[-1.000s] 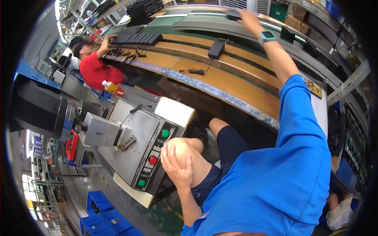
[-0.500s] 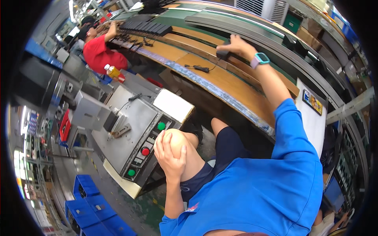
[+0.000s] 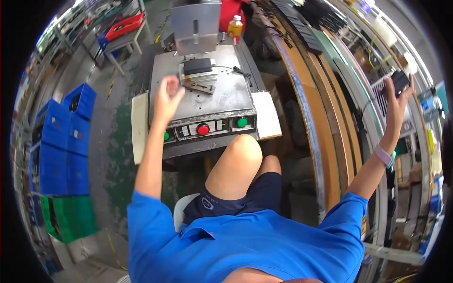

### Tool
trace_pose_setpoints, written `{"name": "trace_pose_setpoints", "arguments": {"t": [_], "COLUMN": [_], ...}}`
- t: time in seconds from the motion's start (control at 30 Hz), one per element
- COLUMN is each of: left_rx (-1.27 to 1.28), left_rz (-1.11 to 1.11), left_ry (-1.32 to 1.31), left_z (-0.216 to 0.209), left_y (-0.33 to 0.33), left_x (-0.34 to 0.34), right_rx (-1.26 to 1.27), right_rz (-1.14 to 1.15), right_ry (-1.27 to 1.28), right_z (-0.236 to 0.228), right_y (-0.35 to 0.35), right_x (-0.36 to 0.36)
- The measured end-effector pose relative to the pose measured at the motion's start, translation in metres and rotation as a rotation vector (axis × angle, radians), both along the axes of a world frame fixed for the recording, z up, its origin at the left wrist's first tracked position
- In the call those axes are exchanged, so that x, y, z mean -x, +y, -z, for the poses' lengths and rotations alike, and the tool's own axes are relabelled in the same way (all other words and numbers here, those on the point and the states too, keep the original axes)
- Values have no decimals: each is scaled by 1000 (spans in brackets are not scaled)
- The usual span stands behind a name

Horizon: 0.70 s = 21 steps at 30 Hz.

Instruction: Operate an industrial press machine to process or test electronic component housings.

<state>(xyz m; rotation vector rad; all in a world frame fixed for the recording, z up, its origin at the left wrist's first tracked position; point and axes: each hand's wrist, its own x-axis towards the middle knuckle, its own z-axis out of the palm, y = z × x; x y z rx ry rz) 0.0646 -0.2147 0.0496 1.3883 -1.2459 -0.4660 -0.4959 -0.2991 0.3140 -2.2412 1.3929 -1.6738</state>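
On the right, my right hand [image 3: 398, 101] is raised past the bench, its fingers closed round a black box-shaped power adapter [image 3: 399, 81]. My left hand [image 3: 168, 100] hovers over the left side of a grey metal machine table [image 3: 222, 96], fingers apart and holding nothing. Just right of it, a second black adapter [image 3: 197, 66] lies in a metal fixture [image 3: 205, 77], with its black cable [image 3: 240, 71] running right. On the machine's front are a red button [image 3: 202, 129] and a green button [image 3: 242, 122]; another green one is partly hidden by my left forearm.
A long wooden bench [image 3: 309, 101] runs along the right, with a row of black adapters [image 3: 302, 33] at its far end. Blue bins [image 3: 53, 162] and a green bin [image 3: 71, 219] stand left. A bottle [image 3: 235, 27] stands behind the machine, near a person in red [image 3: 231, 9].
My view has turned left to face the machine. My left hand has left my knee and risen over the machine table. My right hand, still gripping an adapter, is now out at the far right.
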Motion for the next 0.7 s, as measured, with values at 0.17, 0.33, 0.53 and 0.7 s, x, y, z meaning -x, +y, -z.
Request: {"name": "trace_pose_setpoints", "arguments": {"t": [0.17, 0.33, 0.53, 0.7], "left_rx": [205, 92, 316, 279], "left_rz": [-45, 410, 482, 251], "left_ry": [-475, 86, 1124, 1395], "left_z": [20, -27, -21, -8], "left_y": [-103, -104, 38, 148], "left_x": [-52, -41, 0, 53], "right_rx": [-327, -442, -639, 24], "right_rz": [-332, -429, -719, -783], "right_ry": [118, 166, 64, 656], "right_z": [56, 165, 212, 219], "right_y": [-20, -74, -122, -128], "right_x": [-85, -145, -282, -367]}}
